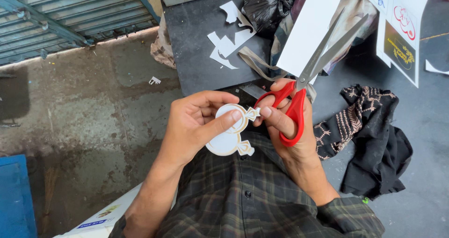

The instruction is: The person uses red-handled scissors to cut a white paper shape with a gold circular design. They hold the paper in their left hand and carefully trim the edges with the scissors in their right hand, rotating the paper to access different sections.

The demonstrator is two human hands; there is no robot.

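My left hand (196,125) pinching white paper cutout (230,132) mid-frame, my right hand (287,123) fingers closed through red-handled scissors (304,86), blades apart

Paper cutout (229,135): thin white card, matt face, tan printed edge line, smooth; pinched in left hand (196,125). Scissors (304,79): blades bare steel, brushed grey, faint sheen; handles red plastic, smooth, slightly glossy, in right hand (285,125). Shirt (252,196): woven cloth, dark plaid, soft matt. Paper scraps (229,41): white, flat, matt, on dark table top (196,65), a smooth dull surface. Plastic bag (269,4): black film, crinkled, glossy highlights. Printed sheets (402,27): white paper, smooth. Black cloth (374,139): crumpled fabric, matt, with a pale patterned weave. Floor (93,102): concrete, rough, stained, dull. Shutter (61,18): corrugated metal, painted blue-grey.
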